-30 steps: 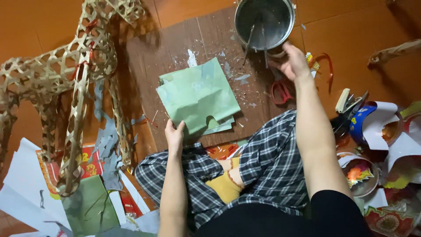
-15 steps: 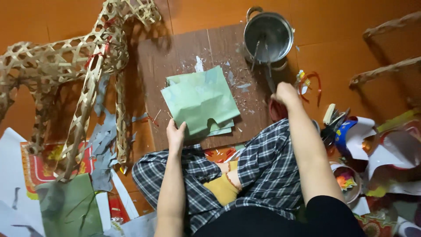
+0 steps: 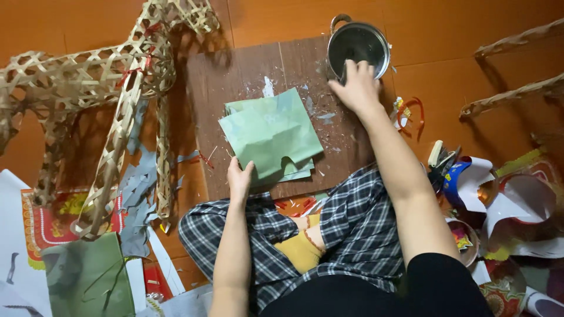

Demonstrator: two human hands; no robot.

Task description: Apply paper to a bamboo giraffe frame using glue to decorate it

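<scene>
A stack of pale green paper sheets [image 3: 270, 132] lies on a brown board [image 3: 235, 76] on the floor in front of my crossed legs. My left hand [image 3: 239, 179] rests flat at the stack's lower left corner, fingers touching the paper's edge. My right hand [image 3: 355, 88] reaches over the near rim of a small steel pot [image 3: 361, 41] at the board's far right corner. Its fingertips dip inside the pot. What they touch there is hidden.
A large woven bamboo frame [image 3: 111, 88] stands at the left. Grey and red paper scraps [image 3: 138, 199] lie under it. Red-handled scissors [image 3: 411, 111], paper bowls and coloured cut-outs [image 3: 505, 199] crowd the right. Bamboo strips [image 3: 517, 64] lie at the far right.
My right hand has moved from beside the board's right edge up to the pot's rim. My left hand has stayed at the green paper's corner.
</scene>
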